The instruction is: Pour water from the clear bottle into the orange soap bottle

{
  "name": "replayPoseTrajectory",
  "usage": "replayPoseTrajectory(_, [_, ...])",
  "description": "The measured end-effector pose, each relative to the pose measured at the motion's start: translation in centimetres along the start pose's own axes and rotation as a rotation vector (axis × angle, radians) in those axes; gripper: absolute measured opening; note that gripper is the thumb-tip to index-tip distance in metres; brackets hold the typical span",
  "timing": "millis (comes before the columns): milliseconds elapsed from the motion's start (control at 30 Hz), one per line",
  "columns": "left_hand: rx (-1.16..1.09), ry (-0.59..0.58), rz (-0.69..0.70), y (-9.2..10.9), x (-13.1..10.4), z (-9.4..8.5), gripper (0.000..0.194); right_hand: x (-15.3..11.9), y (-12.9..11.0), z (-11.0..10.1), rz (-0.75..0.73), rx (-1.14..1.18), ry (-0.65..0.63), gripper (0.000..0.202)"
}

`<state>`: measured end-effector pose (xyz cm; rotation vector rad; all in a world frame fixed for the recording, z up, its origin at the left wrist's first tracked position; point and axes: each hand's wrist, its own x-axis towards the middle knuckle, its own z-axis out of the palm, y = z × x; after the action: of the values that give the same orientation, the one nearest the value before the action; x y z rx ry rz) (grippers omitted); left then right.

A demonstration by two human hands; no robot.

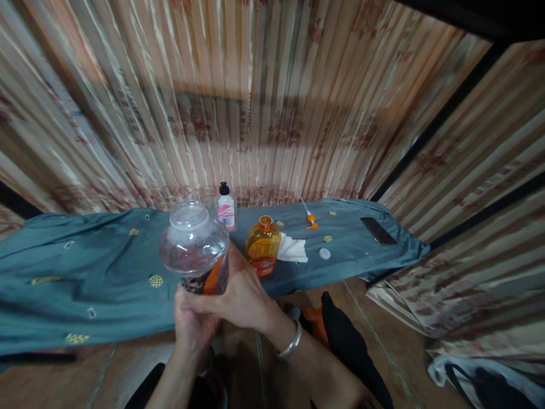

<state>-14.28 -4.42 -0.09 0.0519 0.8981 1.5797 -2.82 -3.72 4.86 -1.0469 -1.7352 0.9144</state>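
Note:
Both my hands are wrapped round a large clear plastic bottle [193, 244], which has a wide uncapped mouth and an orange and dark label. My left hand [193, 324] grips it low on the near side. From the right, my right hand [240, 289] closes round its body, a silver bangle on the wrist. Just beyond my right hand stands an amber bottle [263, 245] without its cap, holding yellow-orange liquid. A small clear bottle [226, 209] with a black cap and pink label is behind them. The lower part of the held bottle is hidden by my fingers.
On the blue-green cloth [128, 255] lie a white tissue [293, 249], an orange pump head [311, 219] with a thin tube, a round white disc [324, 253] and a dark phone [378, 230]. Patterned curtains [272, 113] hang behind and at the right, beside dark frame bars.

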Motion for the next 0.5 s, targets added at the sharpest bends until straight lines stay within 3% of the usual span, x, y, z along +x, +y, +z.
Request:
replayPoseTrajectory(67, [0.019, 0.001, -0.004, 0.6, -0.2, 0.1, 0.062, -1.6, 0.3, -2.1, -0.069, -0.080, 0.041, 0.094])
replayPoseTrajectory(167, [0.056, -0.001, -0.050, 1.6, -0.6, 0.3, 0.065, -3.5, 2.1, -6.1, -0.112, -0.158, 0.300, 0.075])
replayPoseTrajectory(233, [0.069, 0.001, -0.076, 2.0, -1.0, 0.6, 0.064, -3.3, 4.2, -8.7, -0.047, -0.173, 0.476, 0.090])
replayPoseTrajectory(267, [0.070, 0.010, -0.081, 2.1, -1.1, 0.8, 0.063, -2.8, 5.3, -9.7, -0.009, -0.159, 0.502, 0.102])
replayPoseTrajectory(367, [0.061, 0.034, -0.090, 2.1, -1.3, 1.4, 0.063, 0.0, 8.6, -11.3, 0.075, -0.040, 0.339, 0.133])
replayPoseTrajectory(433, [0.057, 0.035, -0.100, 1.9, -1.3, 1.7, 0.062, 1.7, 10.3, -11.1, 0.124, 0.072, 0.186, 0.136])
replayPoseTrajectory(500, [0.058, 0.030, -0.111, 1.8, -1.2, 1.8, 0.060, 2.8, 11.3, -10.4, 0.134, 0.168, 0.072, 0.124])
